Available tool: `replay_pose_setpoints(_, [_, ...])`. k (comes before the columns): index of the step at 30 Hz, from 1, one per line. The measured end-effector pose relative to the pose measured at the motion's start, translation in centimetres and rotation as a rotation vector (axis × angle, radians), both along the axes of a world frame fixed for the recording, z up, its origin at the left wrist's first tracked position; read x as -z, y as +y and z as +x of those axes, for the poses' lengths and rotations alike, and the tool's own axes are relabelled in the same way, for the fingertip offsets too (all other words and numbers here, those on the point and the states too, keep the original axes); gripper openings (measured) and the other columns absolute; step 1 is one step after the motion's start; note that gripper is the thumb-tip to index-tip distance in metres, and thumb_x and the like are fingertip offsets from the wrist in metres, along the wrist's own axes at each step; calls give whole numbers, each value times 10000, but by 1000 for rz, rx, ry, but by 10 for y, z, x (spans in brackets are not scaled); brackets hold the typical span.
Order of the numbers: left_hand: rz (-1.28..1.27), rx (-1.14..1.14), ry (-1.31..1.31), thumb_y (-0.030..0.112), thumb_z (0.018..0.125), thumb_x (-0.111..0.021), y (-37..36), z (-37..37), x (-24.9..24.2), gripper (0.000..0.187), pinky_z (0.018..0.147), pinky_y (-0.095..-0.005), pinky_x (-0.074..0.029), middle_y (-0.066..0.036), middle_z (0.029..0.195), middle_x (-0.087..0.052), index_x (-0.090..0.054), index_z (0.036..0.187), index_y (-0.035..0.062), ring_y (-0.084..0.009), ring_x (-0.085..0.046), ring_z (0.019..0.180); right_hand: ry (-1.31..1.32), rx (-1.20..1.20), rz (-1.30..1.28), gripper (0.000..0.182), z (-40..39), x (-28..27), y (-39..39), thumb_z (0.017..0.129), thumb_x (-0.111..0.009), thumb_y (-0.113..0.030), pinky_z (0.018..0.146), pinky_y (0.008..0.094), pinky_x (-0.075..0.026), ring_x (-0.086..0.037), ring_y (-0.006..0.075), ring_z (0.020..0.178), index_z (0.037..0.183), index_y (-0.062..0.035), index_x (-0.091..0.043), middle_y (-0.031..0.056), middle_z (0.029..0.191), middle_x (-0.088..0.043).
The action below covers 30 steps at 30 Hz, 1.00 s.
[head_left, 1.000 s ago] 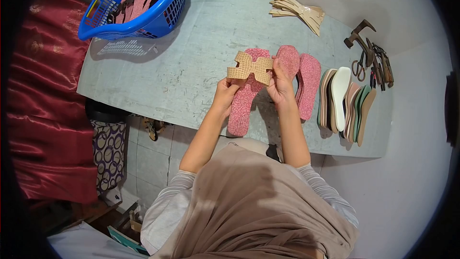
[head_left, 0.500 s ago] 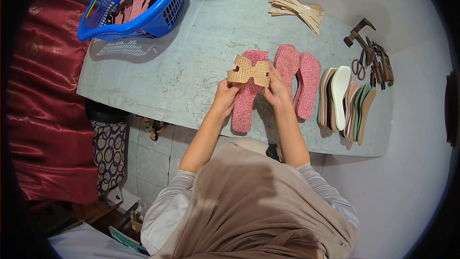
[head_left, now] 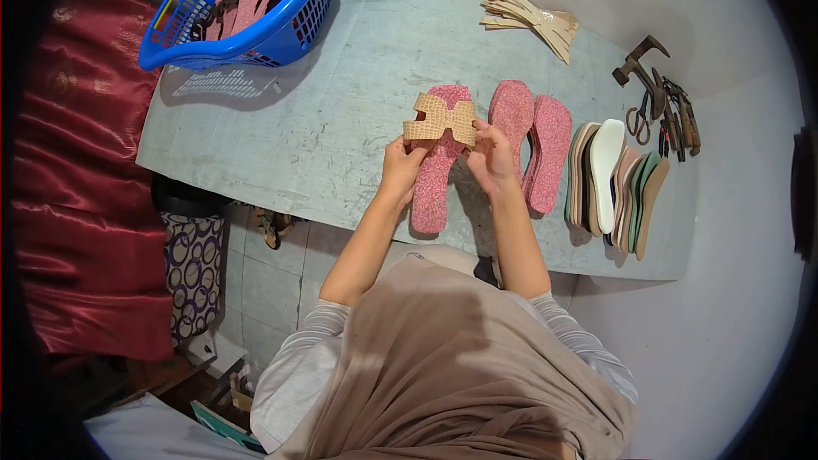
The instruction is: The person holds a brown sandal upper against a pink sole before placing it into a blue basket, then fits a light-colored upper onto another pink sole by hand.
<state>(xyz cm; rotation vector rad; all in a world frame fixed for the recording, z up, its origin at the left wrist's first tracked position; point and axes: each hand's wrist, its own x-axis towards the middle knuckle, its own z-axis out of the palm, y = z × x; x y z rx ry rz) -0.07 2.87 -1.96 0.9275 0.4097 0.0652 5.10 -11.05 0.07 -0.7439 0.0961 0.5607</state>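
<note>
A tan sandal strap point(head_left: 441, 122) with a textured surface and cut-outs at its sides lies across the front part of a pink patterned shoe sole point(head_left: 430, 196). My left hand point(head_left: 400, 170) is closed on the strap's left end, thumb near the sole's edge. On the other side, my right hand point(head_left: 493, 160) pinches the strap's right end, its palm partly turned up. The fingers under the strap and sole are hidden. Just right of my right hand lie more pink soles, one pile point(head_left: 511, 111) beside another stack point(head_left: 550, 149).
A row of insoles point(head_left: 607, 170) in several colours lies to the right. Behind it are a hammer point(head_left: 635, 60), scissors point(head_left: 637, 123) and other hand tools. Cream strips point(head_left: 532, 21) lie at the back. A blue basket point(head_left: 247, 51) holding pink and dark pieces stands at the table's left.
The strap has tilted and shifted slightly left over the sole. My right hand has turned a little, with its fingers looser and raised at the strap's right end.
</note>
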Motion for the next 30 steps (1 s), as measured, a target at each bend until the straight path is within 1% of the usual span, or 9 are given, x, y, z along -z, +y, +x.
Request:
replay_pose_setpoints(1, [-6, 6, -1, 5, 779, -569, 0, 0, -1, 119, 616, -243, -474, -80, 832, -591, -553, 890, -37, -115, -566, 710, 7, 5, -66, 471, 0, -1, 0, 732, -431, -128, 905, 322, -340, -464, 208, 1023, 1165, 56, -407, 141, 1098, -499])
replay_pose_setpoints(4, [-9, 31, 3, 9, 779, -570, 3, -1, -3, 118, 601, -240, -480, -85, 824, -591, -550, 884, -41, -116, -568, 693, -32, -11, -35, 477, 1, 1, -2, 735, -440, -136, 908, 324, -345, -464, 210, 1029, 1170, 57, -402, 144, 1105, -495])
replay_pose_setpoints(7, [-2, 49, 13, 8, 779, -569, 5, -2, -1, 119, 588, -238, -484, -88, 815, -591, -547, 884, -46, -115, -569, 680, -11, 1, -30, 441, 3, 1, -2, 743, -433, -107, 899, 289, -350, -479, 196, 985, 1142, 78, -421, 133, 1094, -500])
replay_pose_setpoints(9, [-24, 43, 12, 8, 780, -568, 4, -1, 0, 120, 578, -237, -484, -89, 810, -591, -546, 884, -48, -115, -570, 675, -6, -29, -25, 431, 4, 5, -6, 750, -448, -118, 894, 291, -354, -479, 190, 985, 1139, 69, -427, 128, 1093, -501])
replay_pose_setpoints(15, [27, 141, 17, 37, 785, -581, 8, -4, -2, 144, 632, -240, -477, -77, 853, -594, -551, 906, -34, -113, -568, 730, -40, -76, -89, 375, 5, 1, -9, 771, -461, -72, 845, 276, -397, -520, 175, 927, 1125, 51, -452, 98, 1031, -541])
replay_pose_setpoints(19, [29, 122, 26, 61, 783, -598, 9, -3, 1, 163, 625, -238, -470, -74, 850, -594, -551, 907, -34, -111, -565, 729, -63, -100, -132, 324, 6, 3, -9, 801, -487, -49, 810, 258, -419, -547, 160, 881, 1108, 55, -475, 86, 995, -567])
replay_pose_setpoints(22, [56, 131, 34, 67, 782, -603, 10, -3, 0, 172, 621, -237, -467, -73, 843, -593, -549, 908, -36, -110, -564, 726, -165, -114, -294, 302, 8, 2, -9, 818, -502, -67, 800, 255, -418, -547, 142, 877, 1089, 65, -493, 95, 995, -575])
replay_pose_setpoints(25, [57, 116, 26, 57, 782, -598, 6, -3, -1, 168, 620, -238, -468, -75, 841, -592, -545, 912, -36, -111, -564, 729, -147, -19, -296, 275, 8, 13, -3, 825, -483, -57, 768, 247, -425, -549, 128, 860, 1064, 77, -509, 105, 989, -579])
replay_pose_setpoints(30, [69, 124, 6, 35, 786, -584, 6, -4, -2, 172, 632, -248, -478, -82, 888, -585, -538, 939, -26, -119, -566, 753, -171, 10, -345, 257, 5, 17, 0, 831, -476, -58, 707, 232, -438, -561, 117, 807, 1049, 67, -529, 89, 951, -594])
